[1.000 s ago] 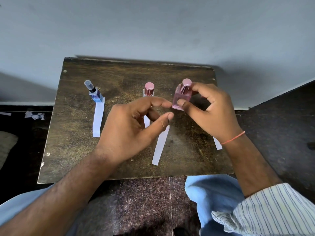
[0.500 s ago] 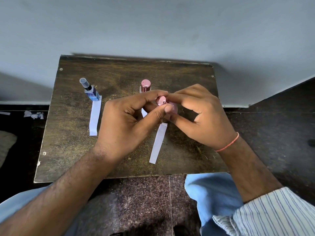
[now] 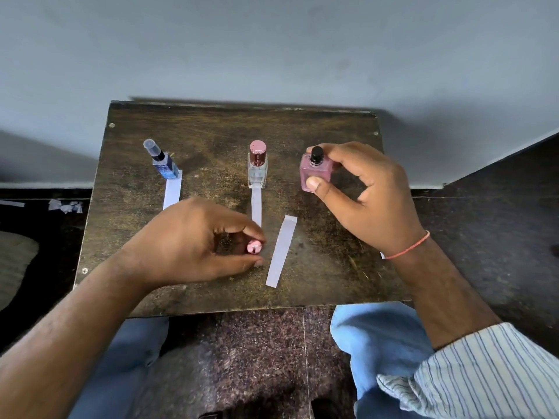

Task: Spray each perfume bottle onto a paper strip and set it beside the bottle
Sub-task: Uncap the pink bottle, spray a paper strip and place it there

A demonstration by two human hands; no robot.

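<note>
My right hand [image 3: 367, 193] grips a pink square perfume bottle [image 3: 314, 174] above the table's right side; its black spray nozzle is bare. My left hand [image 3: 193, 243] pinches the bottle's pink cap [image 3: 254, 247] low over the table's front middle. A blue bottle [image 3: 165, 161] stands at the back left with a paper strip [image 3: 171, 192] in front of it. A clear bottle with a pink cap [image 3: 257, 164] stands in the middle, a strip [image 3: 256, 207] before it. A loose strip [image 3: 282, 251] lies slanted between my hands.
The small dark wooden table [image 3: 211, 137] stands against a grey wall. Another scrap of paper strip [image 3: 383, 255] peeks from under my right wrist. Crumpled paper bits [image 3: 65, 205] lie on the dark floor at left. My knees in blue trousers are below the table's front edge.
The hands were joined at the pink bottle's cap. They have since parted: my left hand carried the cap down to the table front, my right hand lifted the uncapped bottle back to the right.
</note>
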